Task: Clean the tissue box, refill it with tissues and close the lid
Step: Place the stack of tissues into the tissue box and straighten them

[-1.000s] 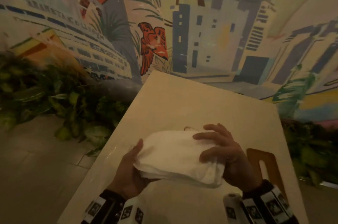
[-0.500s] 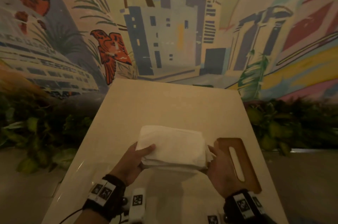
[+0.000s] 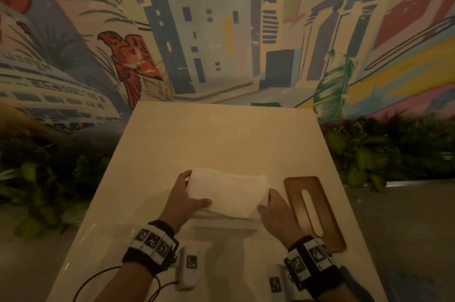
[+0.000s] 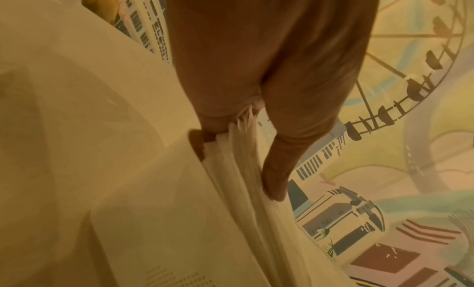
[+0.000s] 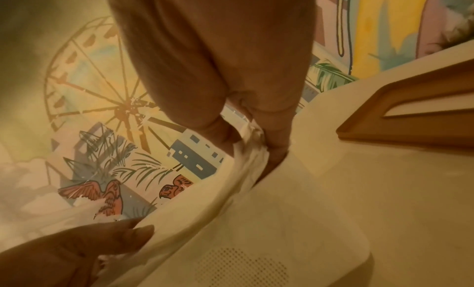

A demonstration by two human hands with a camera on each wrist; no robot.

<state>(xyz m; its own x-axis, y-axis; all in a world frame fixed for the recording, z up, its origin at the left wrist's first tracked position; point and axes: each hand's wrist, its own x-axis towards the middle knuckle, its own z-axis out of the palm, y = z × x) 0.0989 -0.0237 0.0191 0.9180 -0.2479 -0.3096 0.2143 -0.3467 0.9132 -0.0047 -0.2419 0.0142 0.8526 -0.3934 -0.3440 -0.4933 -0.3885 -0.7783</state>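
A stack of white tissues [image 3: 227, 192] sits in the open top of the white tissue box [image 3: 221, 226] at the near middle of the table. My left hand [image 3: 194, 191] grips the stack's left end, thumb on top and fingers underneath. My right hand [image 3: 267, 202] pinches its right end. The left wrist view shows the thumb [image 4: 274, 182] lying on the tissues [image 4: 241, 190] above the box wall [image 4: 153, 230]. In the right wrist view the fingers [image 5: 277, 147] pinch the tissue edge [image 5: 246, 161] at the box rim [image 5: 295, 220]. The wooden slotted lid [image 3: 314, 210] lies flat to the right of the box.
The pale table [image 3: 221, 134] runs away from me to a painted mural wall [image 3: 221, 43]. Green plants [image 3: 384, 154] line the floor on both sides of the table. The lid [image 5: 410, 119] lies close beside my right hand.
The tissue stack has come down from mid-air onto the box. My right hand has slid from the top of the stack to its right end. The head view has swung left.
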